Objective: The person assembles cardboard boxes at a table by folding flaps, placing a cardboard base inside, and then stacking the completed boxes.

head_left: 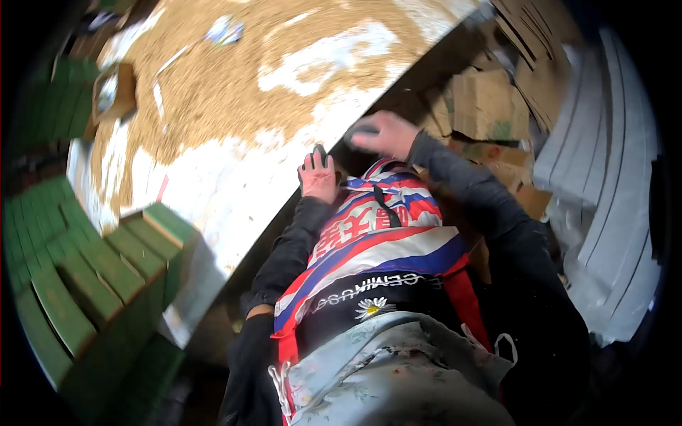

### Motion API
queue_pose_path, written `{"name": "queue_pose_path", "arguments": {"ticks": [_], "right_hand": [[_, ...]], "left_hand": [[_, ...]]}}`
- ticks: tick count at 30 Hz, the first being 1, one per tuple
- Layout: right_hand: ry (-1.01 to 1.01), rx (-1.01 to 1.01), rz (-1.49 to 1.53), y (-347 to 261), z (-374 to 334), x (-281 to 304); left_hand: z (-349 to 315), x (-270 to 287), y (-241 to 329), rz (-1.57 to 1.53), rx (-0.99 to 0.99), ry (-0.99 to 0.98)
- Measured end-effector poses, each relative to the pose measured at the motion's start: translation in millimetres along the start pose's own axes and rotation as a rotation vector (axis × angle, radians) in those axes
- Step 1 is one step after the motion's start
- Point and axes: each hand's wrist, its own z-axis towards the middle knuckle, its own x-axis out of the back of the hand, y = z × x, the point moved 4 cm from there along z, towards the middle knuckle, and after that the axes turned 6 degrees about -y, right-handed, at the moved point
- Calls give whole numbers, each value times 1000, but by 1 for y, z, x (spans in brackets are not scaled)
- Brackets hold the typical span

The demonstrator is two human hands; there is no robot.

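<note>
My left hand (318, 177) is at the near edge of a white-topped table (231, 206), its fingers stretched out and dark coverings on some fingertips. Nothing shows in it. To its right, my right hand (387, 135) hovers by the same edge, over my lap. Motion smears its fingers, and a dark patch shows at their tips; whether it holds anything is not clear. Loose brown grainy material (206, 92) is spread widely over the table. A red, white and blue striped apron (398, 245) lies over my lap, just below both hands.
Green boxes (106, 273) are stacked at the left, against the table. A small open carton (115, 92) stands at the far left, and a crumpled bluish packet (224, 30) lies on the grains. Flattened cardboard (486, 106) and stacked pale sheets (593, 156) fill the right side.
</note>
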Motion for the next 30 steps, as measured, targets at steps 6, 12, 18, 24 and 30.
{"name": "queue_pose_path", "arguments": {"ticks": [6, 12, 18, 24, 30], "right_hand": [[-98, -62, 336, 73, -59, -15], [126, -404, -357, 190, -95, 0], [259, -438, -338, 165, -137, 94], [348, -708, -516, 265, -133, 80], [220, -430, 163, 236, -181, 166]], "left_hand": [[55, -65, 35, 113, -328, -407], [187, 35, 184, -71, -229, -125], [252, 76, 243, -217, -205, -114], [274, 132, 338, -312, -596, 71], [313, 114, 320, -390, -490, -221]]}}
